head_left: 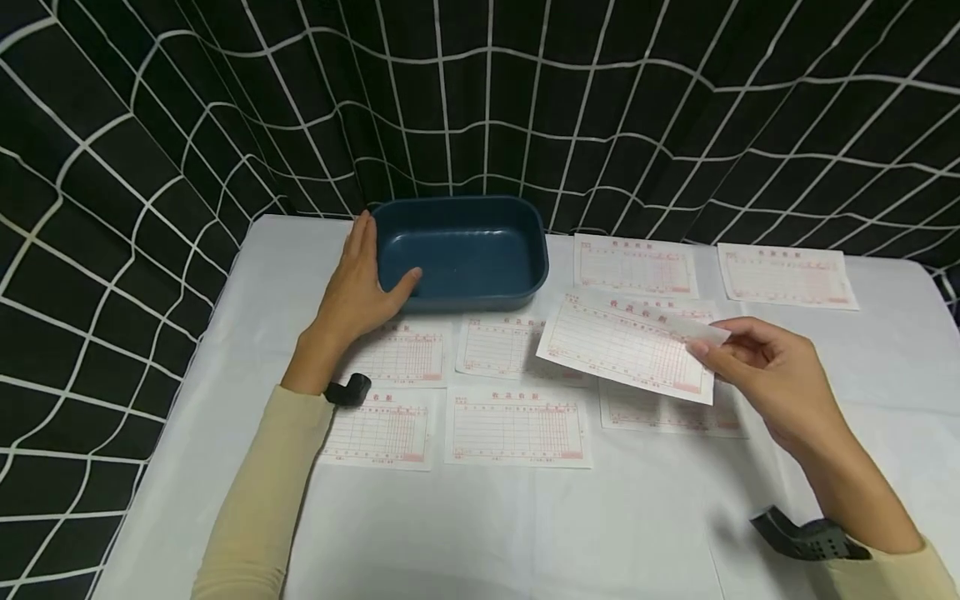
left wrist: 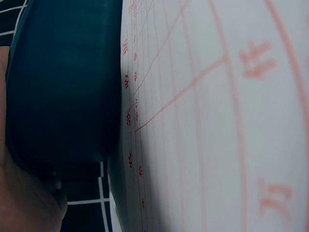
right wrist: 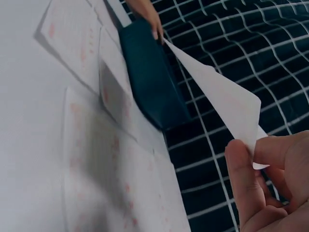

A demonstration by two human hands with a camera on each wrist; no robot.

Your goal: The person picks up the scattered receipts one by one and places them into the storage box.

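Note:
In the head view my right hand [head_left: 772, 379] pinches one corner of a printed receipt slip [head_left: 630, 343], lifted and tilted over other slips. Thumb and finger nip its bent corner in the right wrist view, where the raised slip [right wrist: 222, 96] shows its pale side. At the back left, my left hand [head_left: 360, 283] holds the near-left corner of a dark blue plastic basin [head_left: 461, 300], thumb over the rim and fingers along the outer left side. Close beneath the left wrist lies a receipt slip [left wrist: 193, 121], red lines and characters upward. Nothing lies inside the basin.
More slips lie flat on the white cloth: one at the front middle [head_left: 517, 429], one at the front left [head_left: 378, 429], one at the far right [head_left: 787, 275], and several others between. A black curtain [head_left: 465, 100] with a white grid hangs behind the table and along its left.

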